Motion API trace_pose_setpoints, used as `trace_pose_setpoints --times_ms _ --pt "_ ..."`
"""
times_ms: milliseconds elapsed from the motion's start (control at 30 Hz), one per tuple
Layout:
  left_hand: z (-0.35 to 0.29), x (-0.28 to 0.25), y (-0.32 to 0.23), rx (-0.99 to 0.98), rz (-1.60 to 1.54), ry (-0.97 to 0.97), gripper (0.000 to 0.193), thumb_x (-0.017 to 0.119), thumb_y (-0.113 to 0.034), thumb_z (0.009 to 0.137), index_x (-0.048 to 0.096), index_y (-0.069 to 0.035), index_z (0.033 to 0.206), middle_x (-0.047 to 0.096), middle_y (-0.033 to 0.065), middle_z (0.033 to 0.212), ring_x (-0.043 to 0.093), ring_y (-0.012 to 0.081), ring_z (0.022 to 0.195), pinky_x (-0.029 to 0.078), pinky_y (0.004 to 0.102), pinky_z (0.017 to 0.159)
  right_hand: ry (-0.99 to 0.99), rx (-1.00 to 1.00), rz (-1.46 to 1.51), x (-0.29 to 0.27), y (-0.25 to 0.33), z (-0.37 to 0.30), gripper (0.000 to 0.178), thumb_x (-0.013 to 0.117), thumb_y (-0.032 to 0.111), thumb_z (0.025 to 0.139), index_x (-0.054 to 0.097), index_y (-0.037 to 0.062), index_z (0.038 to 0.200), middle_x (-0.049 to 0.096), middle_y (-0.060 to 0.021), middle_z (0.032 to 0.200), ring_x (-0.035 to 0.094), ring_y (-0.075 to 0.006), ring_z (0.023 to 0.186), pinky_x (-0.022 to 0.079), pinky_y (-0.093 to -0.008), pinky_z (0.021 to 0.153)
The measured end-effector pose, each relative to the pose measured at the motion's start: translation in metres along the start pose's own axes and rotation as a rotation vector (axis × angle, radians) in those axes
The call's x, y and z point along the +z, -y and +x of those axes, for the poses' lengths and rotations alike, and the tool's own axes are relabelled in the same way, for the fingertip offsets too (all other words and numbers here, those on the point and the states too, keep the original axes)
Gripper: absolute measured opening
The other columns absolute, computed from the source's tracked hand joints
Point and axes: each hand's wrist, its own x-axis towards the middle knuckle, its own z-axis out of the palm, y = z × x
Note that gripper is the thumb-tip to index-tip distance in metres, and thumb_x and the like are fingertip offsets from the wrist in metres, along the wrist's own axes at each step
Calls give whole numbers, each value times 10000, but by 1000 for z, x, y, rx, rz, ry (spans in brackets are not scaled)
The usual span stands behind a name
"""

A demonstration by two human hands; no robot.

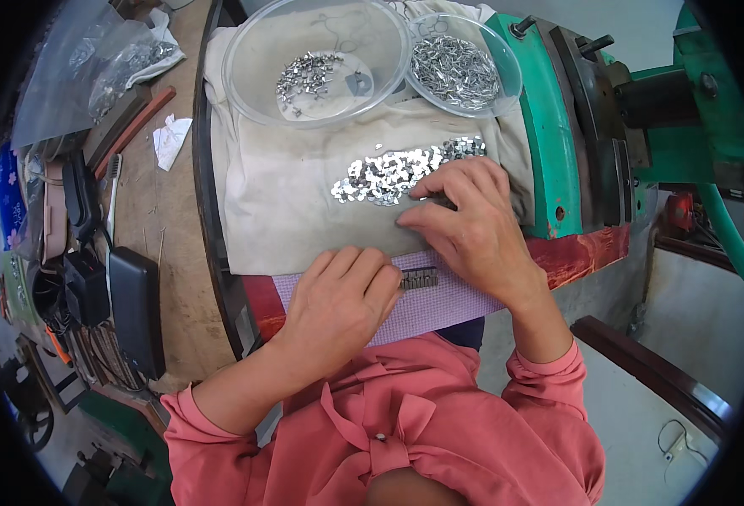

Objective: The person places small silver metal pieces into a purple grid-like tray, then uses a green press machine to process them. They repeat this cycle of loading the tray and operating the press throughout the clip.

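My left hand (338, 295) is closed, palm down, on one end of a small dark slotted metal block (420, 278). The block lies on a purple checked cloth (464, 304) near the front edge of the work surface. Its left end is hidden by my fingers. At the near side of a pile of small shiny metal pieces (393, 173) is my right hand (477, 223), thumb and forefinger apart. No piece shows between those fingertips. The pile rests on a beige cloth (279, 202), and my right fingers cover part of its right end.
Behind the pile stand a large clear bowl (245, 84) with some small metal parts and a smaller clear bowl (511, 80) full of thin metal pieces. A green machine (549, 160) flanks the right side. On the wooden table (182, 295) at left lie a black case, a brush and plastic bags.
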Motion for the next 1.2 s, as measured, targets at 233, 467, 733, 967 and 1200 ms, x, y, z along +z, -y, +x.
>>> trace_pose_setpoints --times_ms 233,467,733,967,1200 --pt "6 6 -1 19 -22 -13 228 774 -127 762 624 -69 924 604 53 950 580 254 844 450 377 727 24 -25 -22 -3 -1 2 122 740 120 772 663 127 866 606 -14 973 567 -247 995 383 -448 1005" --pt "7 9 -1 35 12 10 181 749 -122 796 620 -78 916 600 45 948 571 243 835 440 374 726 -8 20 92 -12 -2 -12 170 779 106 758 668 112 887 624 -15 981 584 -243 1002 374 -448 1007" --pt "7 10 -4 43 26 -22 146 679 -176 813 589 -91 891 535 46 878 553 219 833 435 348 743 -15 192 199 -10 16 -56 149 812 123 734 717 132 849 647 22 961 599 -206 1010 326 -490 1054" --pt "7 9 -3 32 0 -24 222 744 -209 802 596 -94 921 545 48 896 558 230 846 444 366 755 -41 169 144 -11 18 -60 161 812 136 731 724 148 865 637 31 969 597 -206 1014 325 -493 1056" --pt "8 8 -2 7 -49 -10 230 780 -156 770 625 -79 923 593 57 930 575 264 840 446 389 736 0 150 112 -11 20 -58 166 808 142 741 706 144 871 633 25 988 591 -206 1023 326 -497 1058"
